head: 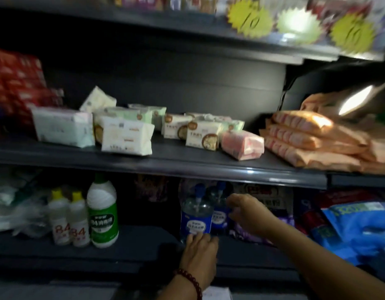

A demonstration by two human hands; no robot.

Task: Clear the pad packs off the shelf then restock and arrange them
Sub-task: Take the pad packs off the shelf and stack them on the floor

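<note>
Two clear plastic pump bottles with blue labels stand on the lower shelf (133, 240). The left hand (200, 249), a beaded bracelet (190, 281) at its wrist, curls its fingers round the base of the front pump bottle (194, 215). The right hand (249, 214) bends at the rear pump bottle (219, 210); its grip is too blurred to tell. Above both hands, on the middle shelf (165, 166), lie roughly ten soft, pillow-shaped pad packs (126, 137) in white, cream, green and pink film. Left of the left hand stand two yellow-capped bottles (59, 217) and one taller green-labelled bottle (102, 213)
</note>
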